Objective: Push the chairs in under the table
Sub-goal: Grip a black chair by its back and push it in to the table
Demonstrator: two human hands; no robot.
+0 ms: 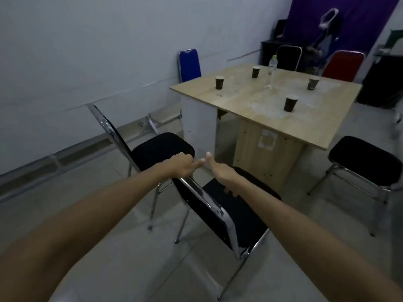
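Table (305, 118) ahead, near chair (220, 214) out.
Our left hand (182, 167) grips its back, right hand (222, 174) relaxed; uneven pushing may skew it.

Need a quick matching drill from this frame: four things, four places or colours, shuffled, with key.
Things:
1. blue chair
2. red chair
3. water bottle
4. left hand

Places:
A. standing on the table among the paper cups
B. at the table's far right corner
C. on the backrest top of the nearest black chair
D. against the white wall, left of the table

Pairs: 1-D, 2-B, 3-A, 4-C
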